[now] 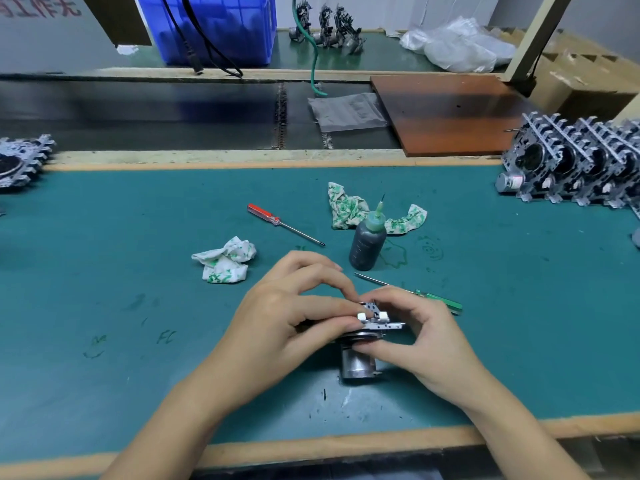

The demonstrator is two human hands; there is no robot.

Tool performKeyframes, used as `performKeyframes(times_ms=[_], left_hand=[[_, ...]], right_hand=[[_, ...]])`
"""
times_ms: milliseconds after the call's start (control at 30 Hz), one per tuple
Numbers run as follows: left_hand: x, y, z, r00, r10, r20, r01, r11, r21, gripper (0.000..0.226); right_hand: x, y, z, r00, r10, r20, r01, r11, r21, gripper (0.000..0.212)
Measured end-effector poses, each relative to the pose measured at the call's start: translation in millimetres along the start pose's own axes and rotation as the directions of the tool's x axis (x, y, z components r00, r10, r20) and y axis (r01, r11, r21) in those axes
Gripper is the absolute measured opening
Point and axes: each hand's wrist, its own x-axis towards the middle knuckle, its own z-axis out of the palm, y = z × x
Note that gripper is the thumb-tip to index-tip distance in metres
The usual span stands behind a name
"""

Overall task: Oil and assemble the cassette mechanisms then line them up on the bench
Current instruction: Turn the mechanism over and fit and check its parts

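gripping a cassette mechanism (372, 323) from both sides, the two hands meet near the middle of the bench's front edge. the left hand (294, 317) curls its fingers over the top of the part and its thumb lies along the near side by a white plastic tab. the right hand (415, 330) pinches it from the right, thumb underneath on the round metal motor (356, 367) that hangs below the plate, so neither hand is open. whether the motor touches the green bench mat (138, 271) i cannot tell.

just beyond the right hand lies a green-handled screwdriver (440, 301), its tip pointing left. behind it stands a dark oil bottle (367, 242) with a green needle cap, upright, with a crumpled green-printed rag (348, 209) just behind it. a second crumpled rag (225, 259) sits left of the hands, and a red-handled screwdriver (273, 220) lies between the two rags, tip toward the bottle.

at the bench's far right edge a row of assembled mechanisms (575, 164) stands close together (how many is hard to count). at the far left edge lies another mechanism (20, 161), partly out of view. beyond the bench runs a dark conveyor belt (173, 112) with a brown board (450, 116) on its right part, and a blue crate (211, 26) stands farther back.
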Motion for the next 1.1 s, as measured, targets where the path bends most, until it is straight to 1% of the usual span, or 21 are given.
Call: performKeyframes(times_ms=[100, 200, 233, 300, 333, 400, 433, 500, 533, 667, 733, 800, 867, 900, 933, 1000, 1033, 1067, 1100], left_hand=[[1, 0, -1, 1.000, -0.006, 0.021, 0.007, 1.000, -0.024, 0.024], [-1, 0, 0, 1.000, -0.013, 0.003, 0.013, 0.999, -0.038, 0.023], [-2, 0, 0, 1.000, -0.014, -0.004, 0.014, 0.999, -0.047, 0.022], [-1, 1, 0, 1.000, -0.022, -0.006, 0.021, 0.998, -0.059, 0.022], [-1, 1, 0, 1.000, -0.027, -0.002, 0.027, 0.998, -0.062, 0.022], [0, 1, 0, 0.999, -0.032, 0.000, 0.032, 0.997, -0.063, 0.022], [0, 1, 0, 0.999, -0.033, -0.006, 0.032, 0.997, -0.064, 0.022], [-1, 1, 0, 0.999, -0.031, -0.015, 0.030, 0.998, -0.062, 0.020], [0, 1, 1, 1.000, -0.027, -0.015, 0.026, 0.998, -0.059, 0.019], [-1, 1, 1, 0.999, -0.030, -0.014, 0.029, 0.998, -0.050, 0.019], [-2, 1, 1, 0.999, -0.032, -0.012, 0.031, 0.998, -0.050, 0.021], [-1, 1, 1, 0.999, -0.033, -0.008, 0.032, 0.998, -0.047, 0.021], [0, 1, 0, 0.999, -0.035, -0.007, 0.035, 0.998, -0.043, 0.020], [0, 1, 0, 0.999, -0.034, -0.009, 0.034, 0.998, -0.045, 0.020], [-1, 1, 0, 0.999, -0.033, -0.012, 0.033, 0.998, -0.048, 0.021], [-2, 1, 0, 0.999, -0.035, -0.017, 0.034, 0.998, -0.056, 0.021], [-3, 0, 1, 0.999, -0.037, -0.016, 0.036, 0.998, -0.058, 0.022], [-3, 0, 1, 0.999, -0.038, -0.015, 0.037, 0.998, -0.058, 0.021], [-2, 0, 1, 0.999, -0.039, -0.016, 0.038, 0.998, -0.059, 0.021]], right_hand=[[-2, 1, 1, 0.998, -0.028, -0.048, 0.026, 0.999, -0.031, 0.032], [-6, -1, 6, 0.996, -0.060, -0.070, 0.055, 0.996, -0.068, 0.029], [-8, -1, 6, 0.996, -0.064, -0.059, 0.058, 0.993, -0.106, 0.030], [-11, -2, 2, 0.997, -0.079, -0.017, 0.072, 0.962, -0.263, 0.037], [-13, -1, -1, 0.996, -0.093, -0.012, 0.083, 0.929, -0.360, 0.042], [-18, 0, -9, 0.983, -0.173, -0.067, 0.109, 0.830, -0.547, 0.048], [-20, 1, -11, 0.966, -0.242, -0.089, 0.132, 0.762, -0.634, 0.047], [-24, 4, -10, 0.929, -0.364, -0.076, 0.183, 0.625, -0.759, 0.039], [-26, 7, -8, 0.918, -0.392, -0.068, 0.193, 0.587, -0.786, 0.037], [-24, 7, -8, 0.909, -0.410, -0.075, 0.185, 0.559, -0.808, 0.027], [-23, 6, -10, 0.912, -0.407, -0.055, 0.201, 0.559, -0.804, 0.024], [-23, 5, -10, 0.930, -0.366, -0.042, 0.201, 0.599, -0.776, 0.026], [-21, 2, -10, 0.954, -0.292, -0.069, 0.155, 0.677, -0.720, 0.030], [-20, 1, -10, 0.967, -0.234, -0.099, 0.112, 0.741, -0.662, 0.031], [-18, 0, -9, 0.979, -0.160, -0.124, 0.061, 0.817, -0.574, 0.034], [-12, 0, -5, 0.992, -0.021, -0.124, -0.020, 0.946, -0.324, 0.048], [-10, 0, -3, 0.995, 0.018, -0.099, -0.038, 0.978, -0.205, 0.052], [-7, 1, 0, 0.997, 0.031, -0.067, -0.038, 0.993, -0.113, 0.050], [-5, 2, 2, 0.999, 0.032, -0.035, -0.034, 0.998, -0.050, 0.044]])
